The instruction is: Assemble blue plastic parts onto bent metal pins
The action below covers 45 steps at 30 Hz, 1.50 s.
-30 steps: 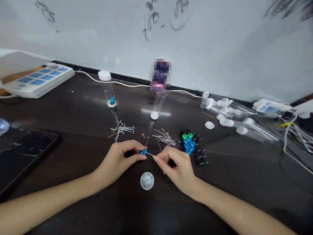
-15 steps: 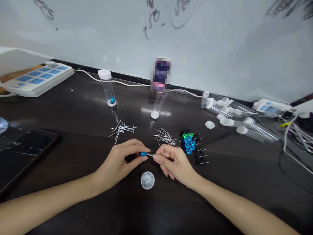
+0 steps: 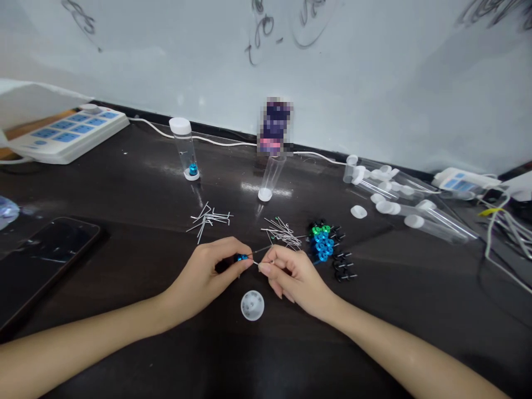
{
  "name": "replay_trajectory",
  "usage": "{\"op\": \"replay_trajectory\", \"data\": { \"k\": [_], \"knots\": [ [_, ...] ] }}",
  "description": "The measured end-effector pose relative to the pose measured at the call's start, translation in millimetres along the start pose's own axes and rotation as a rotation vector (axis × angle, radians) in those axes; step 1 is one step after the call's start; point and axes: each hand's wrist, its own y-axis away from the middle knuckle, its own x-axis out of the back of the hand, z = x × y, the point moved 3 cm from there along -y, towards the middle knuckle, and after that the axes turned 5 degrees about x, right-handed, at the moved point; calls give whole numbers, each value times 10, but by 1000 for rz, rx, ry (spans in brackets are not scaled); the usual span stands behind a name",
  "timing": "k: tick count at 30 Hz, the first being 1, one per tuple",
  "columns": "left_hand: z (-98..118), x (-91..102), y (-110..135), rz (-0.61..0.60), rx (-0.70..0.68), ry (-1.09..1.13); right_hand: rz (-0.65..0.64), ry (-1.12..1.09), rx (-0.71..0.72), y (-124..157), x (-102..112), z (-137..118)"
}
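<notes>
My left hand is closed, pinching a small blue ring-shaped part between thumb and fingertips. My right hand pinches a thin metal pin, whose end meets the fingertips of the left hand. Another thin rod slants up from the blue part towards the right hand. Whether the pin is inside the blue part is hidden by the fingers. Just below both hands sits a small round translucent cup with tiny dark bits in it. Straight pins, some green-tipped, lie behind my right hand.
Bent metal rods lie behind my left hand. Blue rings, green rings and black pieces are grouped at right. Two clear tubes stand behind, one capped tube holding a blue part. More tubes, caps, power strips and a phone surround them.
The blue part has turned in my left fingertips, and a slanting rod now shows above the pin. Both hands stay close together; the whole view has shifted slightly.
</notes>
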Motion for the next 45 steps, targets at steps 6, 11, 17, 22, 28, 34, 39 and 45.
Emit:
{"op": "replay_trajectory", "data": {
  "k": [6, 11, 17, 22, 28, 34, 39, 45],
  "knots": [
    [-95, 41, -24, 37, 164, 128, 147, 74, 90, 17, 36, 12],
    [-113, 55, -16, 58, 189, 169, 295, 197, 172, 65, 56, -19],
    [-101, 47, -21, 50, 179, 172, 306, 282, 292, 92, 40, -68],
    [-93, 22, -22, 30, 150, 155, 291, 304, 305, 116, 50, -60],
    [-50, 13, 2, 15, 94, 100, 248, 217, 245, 121, 49, -70],
    [-7, 18, 21, 11, 31, 47, 176, 76, 135, 54, 45, -25],
    [-39, 23, 3, 12, 56, 94, 196, 167, 217, 55, 46, -32],
    [-34, 24, -3, 15, 104, 139, 289, 504, 455, 111, 34, -121]
  ]
}}
